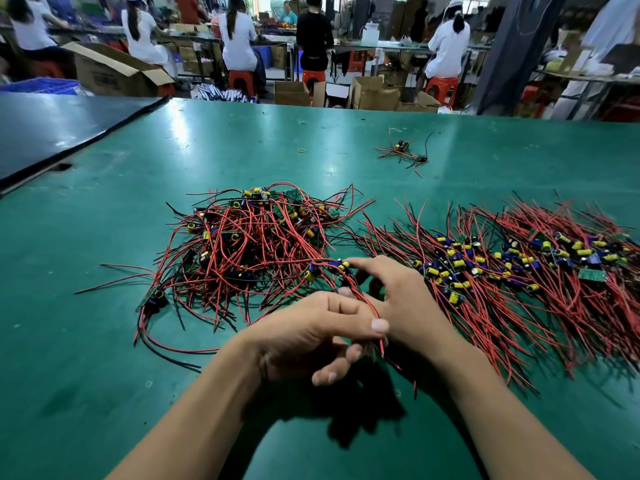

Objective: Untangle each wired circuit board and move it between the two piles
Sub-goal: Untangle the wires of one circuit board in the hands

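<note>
1. Red and black leads (367, 306) are what the left hand (311, 336) has got. Its thumb is clamped down on them against the curled fingers, and the bare wire ends poke out just below.
2. Those leads run up to a wired circuit board (337, 268), the one with blue and yellow parts. It sits at the near-right fringe of the tangled pile (249, 244), on the side facing the sorted pile (519, 271). Whether it's lifted clear or resting on other wires, can't say.
3. The right hand (398, 299) curls its fingers at that board end, index tip touching it. The thumb is hidden behind the left hand, so it's unclear whether it's properly gripping or just steadying.
4. Handling guess: the thing looks feather-light, and the wires look thin and springy, the sort that hook on every neighbour. The solder joints are probably the weak spot, so yanking by the leads seems risky. Holding the board by its edges and sliding the leads out along their length looks safer.
5. Room-wise, the green table (104, 341) has open surface near the person and left of the tangled pile. The gap between the piles is narrow, with loose ends from both reaching in. A stray bundle (403, 154) lies well apart toward the far side and a black mat (52, 133) sits far left, neither in the way.
</note>
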The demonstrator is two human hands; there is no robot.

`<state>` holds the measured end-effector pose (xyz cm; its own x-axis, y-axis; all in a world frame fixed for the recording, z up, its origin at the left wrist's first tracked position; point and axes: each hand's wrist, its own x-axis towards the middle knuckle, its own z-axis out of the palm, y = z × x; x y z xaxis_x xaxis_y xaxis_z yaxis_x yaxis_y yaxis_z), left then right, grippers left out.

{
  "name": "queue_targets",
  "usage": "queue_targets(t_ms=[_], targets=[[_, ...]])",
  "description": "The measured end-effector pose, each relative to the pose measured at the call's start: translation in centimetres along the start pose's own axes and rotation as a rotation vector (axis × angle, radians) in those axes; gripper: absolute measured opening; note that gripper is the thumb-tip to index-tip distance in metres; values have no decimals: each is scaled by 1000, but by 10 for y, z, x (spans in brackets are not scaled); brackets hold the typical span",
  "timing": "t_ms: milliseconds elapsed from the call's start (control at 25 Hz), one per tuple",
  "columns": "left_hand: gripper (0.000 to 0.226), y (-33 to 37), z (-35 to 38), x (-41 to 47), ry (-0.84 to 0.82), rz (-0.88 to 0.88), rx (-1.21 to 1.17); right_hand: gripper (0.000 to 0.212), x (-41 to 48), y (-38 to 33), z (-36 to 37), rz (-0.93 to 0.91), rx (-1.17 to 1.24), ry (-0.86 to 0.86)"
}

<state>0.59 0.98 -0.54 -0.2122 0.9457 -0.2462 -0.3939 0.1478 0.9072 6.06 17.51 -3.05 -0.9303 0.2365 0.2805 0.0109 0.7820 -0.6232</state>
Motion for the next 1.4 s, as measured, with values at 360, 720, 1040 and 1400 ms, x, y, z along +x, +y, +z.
queue_targets(t_ms=[360, 720, 1040, 1400], targets=[[29, -4, -5, 10, 346, -62, 89, 40, -3, -4, 3, 43, 123, -73], [12, -3, -7, 10, 440, -29, 74, 30, -2, -10, 10, 108, 313, -18], [4, 0, -15, 16, 658, 47, -130, 25, 5, -1, -8, 195, 784, 138], [13, 3, -21, 14, 866, 157, -41, 33, 4, -18, 1, 316, 1040, 74]])
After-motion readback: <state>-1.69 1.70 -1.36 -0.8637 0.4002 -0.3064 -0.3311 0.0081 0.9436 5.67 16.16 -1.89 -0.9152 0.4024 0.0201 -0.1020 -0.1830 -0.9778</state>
